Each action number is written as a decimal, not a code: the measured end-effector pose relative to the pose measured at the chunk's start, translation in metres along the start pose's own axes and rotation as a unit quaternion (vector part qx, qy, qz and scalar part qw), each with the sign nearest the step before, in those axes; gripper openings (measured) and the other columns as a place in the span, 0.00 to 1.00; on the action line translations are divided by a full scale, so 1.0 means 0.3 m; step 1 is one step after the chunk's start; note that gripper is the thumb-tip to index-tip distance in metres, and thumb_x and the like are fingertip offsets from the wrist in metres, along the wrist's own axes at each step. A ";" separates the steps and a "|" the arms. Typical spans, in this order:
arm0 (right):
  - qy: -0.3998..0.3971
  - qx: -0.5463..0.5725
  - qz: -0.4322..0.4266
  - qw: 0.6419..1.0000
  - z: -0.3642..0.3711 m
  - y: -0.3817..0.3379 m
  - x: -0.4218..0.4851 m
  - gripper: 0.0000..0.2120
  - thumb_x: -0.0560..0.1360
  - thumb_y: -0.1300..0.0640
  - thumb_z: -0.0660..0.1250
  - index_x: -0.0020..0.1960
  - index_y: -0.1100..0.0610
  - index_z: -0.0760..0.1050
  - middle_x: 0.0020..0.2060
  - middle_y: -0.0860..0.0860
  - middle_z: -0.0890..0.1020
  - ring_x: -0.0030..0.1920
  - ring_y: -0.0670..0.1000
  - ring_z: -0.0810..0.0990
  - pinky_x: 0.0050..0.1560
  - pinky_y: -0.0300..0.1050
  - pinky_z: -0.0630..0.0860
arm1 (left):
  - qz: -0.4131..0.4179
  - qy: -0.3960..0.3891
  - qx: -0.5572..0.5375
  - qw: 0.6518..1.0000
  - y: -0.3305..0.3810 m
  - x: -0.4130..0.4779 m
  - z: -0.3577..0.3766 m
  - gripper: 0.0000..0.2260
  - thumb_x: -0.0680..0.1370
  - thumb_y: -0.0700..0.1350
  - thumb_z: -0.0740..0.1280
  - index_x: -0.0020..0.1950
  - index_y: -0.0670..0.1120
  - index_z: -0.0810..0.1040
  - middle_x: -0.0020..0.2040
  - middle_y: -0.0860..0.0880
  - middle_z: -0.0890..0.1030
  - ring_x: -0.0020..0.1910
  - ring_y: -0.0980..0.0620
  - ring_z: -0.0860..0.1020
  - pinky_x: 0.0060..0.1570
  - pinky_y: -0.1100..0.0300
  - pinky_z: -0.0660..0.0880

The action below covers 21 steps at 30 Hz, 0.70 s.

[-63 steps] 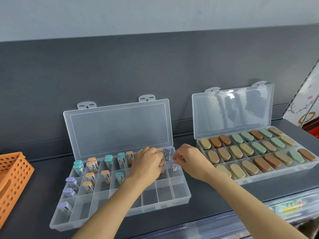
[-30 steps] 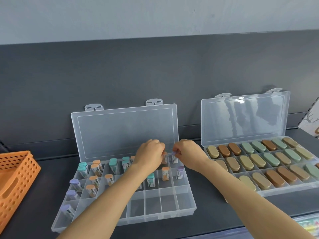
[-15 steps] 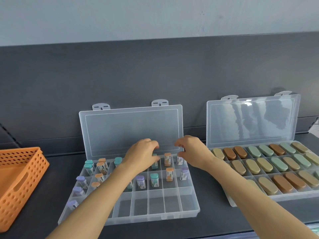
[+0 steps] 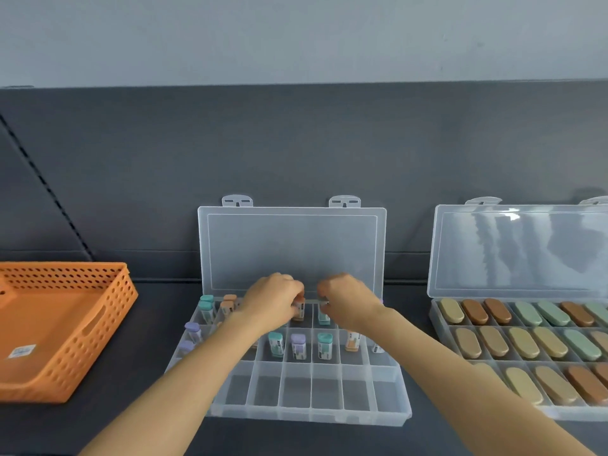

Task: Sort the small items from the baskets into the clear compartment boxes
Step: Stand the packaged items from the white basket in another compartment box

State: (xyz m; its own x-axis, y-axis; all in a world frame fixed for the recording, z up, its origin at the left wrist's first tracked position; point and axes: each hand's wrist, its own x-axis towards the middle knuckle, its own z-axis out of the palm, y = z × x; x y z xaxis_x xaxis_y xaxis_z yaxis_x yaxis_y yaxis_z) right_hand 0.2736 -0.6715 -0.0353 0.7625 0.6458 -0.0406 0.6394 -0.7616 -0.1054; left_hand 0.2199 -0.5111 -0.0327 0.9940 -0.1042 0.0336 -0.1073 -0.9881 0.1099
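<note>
A clear compartment box (image 4: 309,417) lies open in the middle, its lid (image 4: 289,248) standing against the dark back panel. Small tubes with teal, orange and purple caps (image 4: 298,346) stand in its back and middle rows; the front row holds nothing. My left hand (image 4: 273,304) reaches into the back row, fingers curled round an orange-capped tube (image 4: 299,312). Close beside it, my right hand (image 4: 350,304) pinches a teal-capped tube (image 4: 324,319) in the neighbouring compartment. My forearms hide some tubes on the left and right.
A second open clear box (image 4: 437,319) on the right holds several oval cases in tan, brown and green. An orange perforated basket (image 4: 108,311) sits at the left with only a white label inside. Everything rests on a dark shelf (image 4: 151,324).
Both hands have come down onto tubes in the middle of the back row and closed on them. The view has shifted, so the box now sits in the centre.
</note>
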 end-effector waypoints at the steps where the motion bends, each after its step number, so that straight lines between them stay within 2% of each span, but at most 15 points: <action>1: 0.002 -0.011 0.000 1.000 0.004 -0.003 0.004 0.07 0.76 0.62 0.62 0.51 0.60 0.76 0.49 0.57 0.80 0.50 0.59 0.77 0.46 0.48 0.74 | 0.006 0.010 0.015 1.000 0.006 0.006 0.003 0.05 0.76 0.43 0.66 0.50 0.46 0.78 0.50 0.49 0.78 0.52 0.46 0.75 0.46 0.55 0.73; 5: 0.019 -0.023 0.005 1.000 0.003 0.002 0.009 0.07 0.77 0.61 0.62 0.52 0.59 0.77 0.49 0.56 0.80 0.49 0.58 0.77 0.46 0.47 0.73 | 0.025 0.043 0.037 0.998 0.018 0.016 0.011 0.03 0.76 0.42 0.65 0.48 0.45 0.77 0.49 0.47 0.79 0.50 0.46 0.75 0.43 0.57 0.69; 8: 0.020 -0.025 0.006 0.999 0.007 0.009 0.004 0.07 0.76 0.61 0.62 0.52 0.59 0.77 0.49 0.56 0.80 0.49 0.58 0.77 0.46 0.47 0.73 | 0.027 0.046 0.030 0.998 0.010 0.015 0.023 0.03 0.76 0.43 0.65 0.49 0.46 0.76 0.49 0.48 0.79 0.49 0.47 0.75 0.42 0.59 0.68; 12: 0.028 0.005 0.009 1.000 0.009 0.017 0.000 0.09 0.75 0.59 0.65 0.54 0.58 0.77 0.51 0.55 0.80 0.50 0.58 0.77 0.51 0.51 0.77 | 0.023 0.048 0.019 0.998 -0.002 0.010 0.028 0.06 0.76 0.45 0.65 0.52 0.46 0.76 0.49 0.48 0.79 0.50 0.47 0.75 0.41 0.59 0.67; 17: 0.053 0.081 -0.018 0.995 -0.054 0.015 -0.049 0.15 0.75 0.56 0.68 0.61 0.56 0.76 0.54 0.54 0.79 0.54 0.56 0.77 0.54 0.50 0.77 | 0.013 0.065 -0.049 0.997 -0.021 -0.023 -0.011 0.11 0.78 0.51 0.66 0.56 0.48 0.78 0.51 0.51 0.78 0.52 0.50 0.74 0.48 0.56 0.73; 21: 0.012 0.103 -0.043 0.994 -0.081 -0.024 -0.125 0.12 0.75 0.54 0.68 0.57 0.56 0.78 0.51 0.53 0.80 0.50 0.55 0.78 0.51 0.50 0.77 | 0.040 0.011 -0.071 0.997 -0.018 -0.085 -0.042 0.13 0.75 0.55 0.68 0.57 0.50 0.79 0.53 0.54 0.76 0.56 0.54 0.71 0.52 0.57 0.71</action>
State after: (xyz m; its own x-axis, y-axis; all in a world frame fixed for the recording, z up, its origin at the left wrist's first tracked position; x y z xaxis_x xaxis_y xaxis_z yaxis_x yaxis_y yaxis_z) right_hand 0.2427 -0.6916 -0.0088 0.7093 0.7049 0.0014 0.6709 -0.6744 -0.3083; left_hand 0.1949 -0.5017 -0.0216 0.9814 -0.1788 0.0703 -0.1907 -0.9506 0.2451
